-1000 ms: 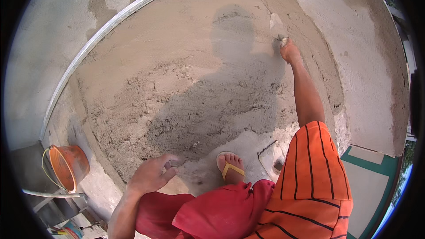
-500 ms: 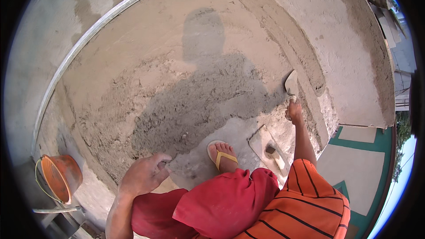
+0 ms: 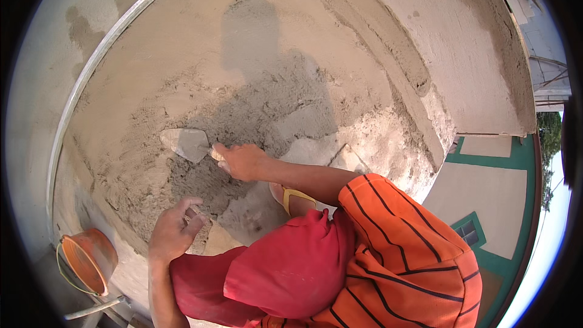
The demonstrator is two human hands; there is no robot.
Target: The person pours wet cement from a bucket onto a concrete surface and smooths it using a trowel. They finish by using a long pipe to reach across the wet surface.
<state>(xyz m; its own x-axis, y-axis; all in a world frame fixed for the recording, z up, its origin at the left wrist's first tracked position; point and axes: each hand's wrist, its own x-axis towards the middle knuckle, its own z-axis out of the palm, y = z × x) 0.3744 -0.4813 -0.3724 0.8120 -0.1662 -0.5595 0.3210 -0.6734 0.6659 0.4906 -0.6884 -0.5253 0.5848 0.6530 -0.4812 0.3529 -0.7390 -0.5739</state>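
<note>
Head view: pale metal leaf-shaped trowel (image 3: 188, 144) gripped in right hand (image 3: 243, 161), held at grey-brown mortar layer (image 3: 194, 73); upper stretch smoothed, lower seemingly left rough. Left hand (image 3: 171, 232) loosely curled, thumb parted from fingers.

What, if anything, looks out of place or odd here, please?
Nothing clearly stands out as spilled or damaged. The mortar is just uneven: rough around the trowel in the right hand, smoother farther up.
</note>
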